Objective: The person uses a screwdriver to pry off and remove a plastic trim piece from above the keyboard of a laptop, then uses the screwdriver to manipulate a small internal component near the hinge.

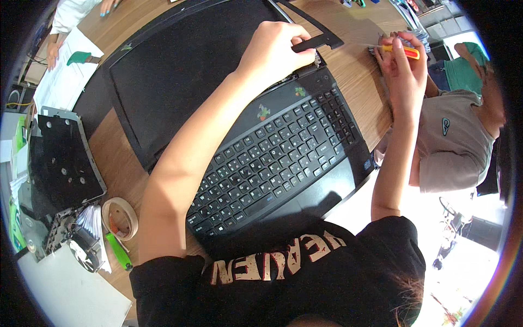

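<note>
A black laptop (272,158) lies opened out on the wooden table in front of me, with its keyboard toward my body. My left hand (269,52) reaches across it to the right-hand hinge corner, fingers closed on a loose black screen bezel (321,42). That bezel stands away from the dark screen (185,65) along its right side. Off to the right of the laptop, above the table edge, my right hand (403,82) grips a screwdriver (407,52) with a yellow and red handle. Its thin shaft points left toward the bezel.
At left lie a dark metal-edged panel (62,163), a roll of tape (120,219), a green-handled tool (118,250) and a small fan (84,248). Another person's hand (53,54) rests by papers (65,76) at upper left. People in grey (455,141) and green (463,73) tops are at right.
</note>
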A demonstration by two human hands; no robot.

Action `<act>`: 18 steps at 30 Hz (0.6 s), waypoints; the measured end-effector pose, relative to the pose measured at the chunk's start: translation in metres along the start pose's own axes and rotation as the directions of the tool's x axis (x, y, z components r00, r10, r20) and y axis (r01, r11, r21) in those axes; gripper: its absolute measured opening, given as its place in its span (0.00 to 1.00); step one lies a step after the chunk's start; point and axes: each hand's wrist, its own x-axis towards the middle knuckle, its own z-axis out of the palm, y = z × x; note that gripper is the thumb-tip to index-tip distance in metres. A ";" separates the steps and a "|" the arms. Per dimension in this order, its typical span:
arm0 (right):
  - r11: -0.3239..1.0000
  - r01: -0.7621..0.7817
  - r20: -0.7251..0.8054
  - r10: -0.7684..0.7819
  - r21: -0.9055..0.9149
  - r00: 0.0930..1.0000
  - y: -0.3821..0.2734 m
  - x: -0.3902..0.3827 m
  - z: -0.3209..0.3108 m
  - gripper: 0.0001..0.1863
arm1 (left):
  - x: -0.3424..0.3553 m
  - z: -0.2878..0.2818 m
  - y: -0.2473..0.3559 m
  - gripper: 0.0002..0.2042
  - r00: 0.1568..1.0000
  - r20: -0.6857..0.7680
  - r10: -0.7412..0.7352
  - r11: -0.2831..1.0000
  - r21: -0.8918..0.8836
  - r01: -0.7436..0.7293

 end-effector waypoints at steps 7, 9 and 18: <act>0.979 0.118 0.018 -0.116 -0.168 0.993 0.015 -0.002 0.010 0.10 | 0.006 -0.003 0.005 0.15 0.996 -0.070 0.051 0.998 -0.031 -0.054; 0.966 0.136 0.022 -0.135 -0.219 0.991 0.015 -0.001 0.013 0.10 | 0.007 -0.003 0.005 0.14 0.997 -0.074 0.035 0.999 -0.024 -0.037; 0.945 0.172 0.097 -0.150 -0.278 0.984 0.022 0.002 0.011 0.08 | 0.011 0.000 0.006 0.16 0.994 -0.083 0.067 0.997 -0.015 -0.069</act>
